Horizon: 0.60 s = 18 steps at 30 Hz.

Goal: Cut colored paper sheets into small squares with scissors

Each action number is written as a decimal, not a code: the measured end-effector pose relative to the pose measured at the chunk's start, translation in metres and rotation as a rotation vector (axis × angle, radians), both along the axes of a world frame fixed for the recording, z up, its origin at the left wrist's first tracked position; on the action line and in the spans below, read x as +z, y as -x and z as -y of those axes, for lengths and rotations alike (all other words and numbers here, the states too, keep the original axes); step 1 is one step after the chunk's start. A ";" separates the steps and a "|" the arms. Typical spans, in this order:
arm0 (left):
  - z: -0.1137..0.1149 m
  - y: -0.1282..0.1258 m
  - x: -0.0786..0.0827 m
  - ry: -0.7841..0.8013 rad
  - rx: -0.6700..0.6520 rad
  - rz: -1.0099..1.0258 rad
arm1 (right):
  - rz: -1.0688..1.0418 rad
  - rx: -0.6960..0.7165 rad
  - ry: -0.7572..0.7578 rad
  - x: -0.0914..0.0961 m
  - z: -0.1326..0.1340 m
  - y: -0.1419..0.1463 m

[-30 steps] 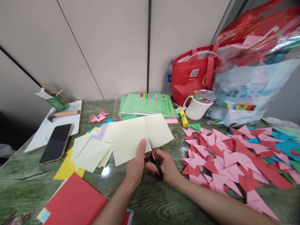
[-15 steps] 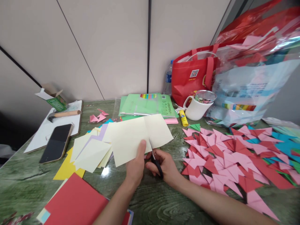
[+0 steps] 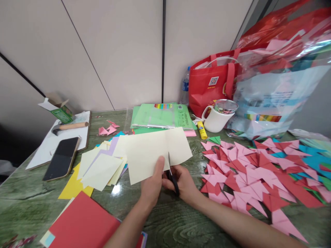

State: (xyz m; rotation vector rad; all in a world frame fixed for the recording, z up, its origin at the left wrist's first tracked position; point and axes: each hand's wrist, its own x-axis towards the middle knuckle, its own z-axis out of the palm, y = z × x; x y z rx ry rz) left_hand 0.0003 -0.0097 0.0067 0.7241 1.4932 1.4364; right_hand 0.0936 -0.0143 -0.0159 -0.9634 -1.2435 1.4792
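Observation:
My left hand (image 3: 152, 184) grips a sheet of cream paper (image 3: 147, 155) at its lower edge, thumb on top. The sheet is held above the table and has a crease right of its middle. In my right hand (image 3: 182, 182) is a pair of black-handled scissors (image 3: 172, 179), fingers wrapped round the handles. One blade lies over the paper near the crease, pointing away from me; the other blade is hidden beneath. Left of the sheet lie loose cream cut pieces (image 3: 102, 172), overlapping lilac and yellow paper.
Folded pink and red paper pieces (image 3: 245, 175) cover the right side. A red paper stack (image 3: 85, 224) lies front left. Behind are green paper packs (image 3: 160, 117), a glue stick (image 3: 202, 130), a white mug (image 3: 217, 119) and a red bag (image 3: 212, 86). Far left are a phone (image 3: 62, 158) and a hammer (image 3: 69, 126).
The cream sheet and my left hand have shifted slightly right. The scissors' visible blade now lies over the paper, a little farther right than before.

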 end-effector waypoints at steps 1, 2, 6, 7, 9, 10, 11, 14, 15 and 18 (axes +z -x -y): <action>0.001 0.000 0.001 -0.011 -0.004 -0.030 | -0.007 0.007 -0.005 0.000 0.000 0.000; 0.001 -0.001 0.002 -0.021 -0.012 -0.055 | -0.009 0.010 -0.008 0.000 0.000 0.000; 0.002 -0.002 0.005 -0.017 -0.022 -0.092 | 0.030 -0.018 -0.025 0.003 0.000 -0.001; 0.002 -0.002 0.005 -0.009 -0.023 -0.091 | 0.038 -0.020 -0.026 0.004 0.000 -0.001; 0.002 -0.002 0.005 -0.001 -0.023 -0.083 | 0.047 -0.018 -0.023 0.006 0.001 -0.001; 0.001 -0.002 0.004 -0.002 -0.026 -0.077 | 0.050 -0.017 -0.020 0.006 0.001 -0.001; 0.001 -0.002 0.003 -0.008 -0.025 -0.072 | 0.053 -0.018 -0.016 0.006 0.000 0.000; 0.001 -0.002 0.001 -0.034 -0.008 -0.070 | 0.045 -0.027 -0.006 0.006 0.000 0.000; 0.001 -0.002 0.000 -0.036 -0.005 -0.072 | 0.039 -0.028 -0.001 0.005 0.000 0.000; 0.001 -0.002 0.000 -0.014 -0.012 -0.082 | 0.020 -0.024 0.008 0.004 0.000 0.000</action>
